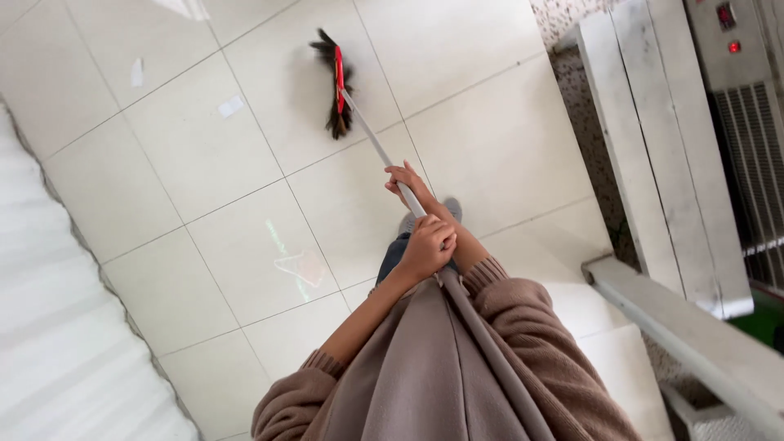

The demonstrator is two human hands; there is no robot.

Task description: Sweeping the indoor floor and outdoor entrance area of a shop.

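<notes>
**Broom mid-floor, both hands on the handle**

Person looks down at own body: brown sweater (457,367), sleeves pushed up. Both hands clamp the grey handle (384,155) of a broom. Left hand (426,245) wraps the pole nearer the body, fist closed round it. Right hand (406,181) sits further down the pole, fingers curled over it, w/ the forearm running alongside. Hands are close together, a short gap of pole between them. The upper end of the handle runs back past the chest and out of view at the bottom edge.

Broom head (336,82) is at the far end: red clamp, dark bristles, resting on or just above the pale tile floor (204,163); can't tell which, it's a bit blurred. A grey shoe (452,210) shows just beyond the hands.

Scraps of white paper (230,106) lie on the tiles, left of the bristles and well apart from them. White bedding (57,327) fills the near left. Grey wooden bench (653,147) stands to the right, a grey rail (694,335) near right.

Risks, as I judge them: hands sit close together, so leverage is poor and the head could skip over the scraps. A wide swing right might knock the bench. Light scraps could also scatter w/ a fast stroke.
</notes>
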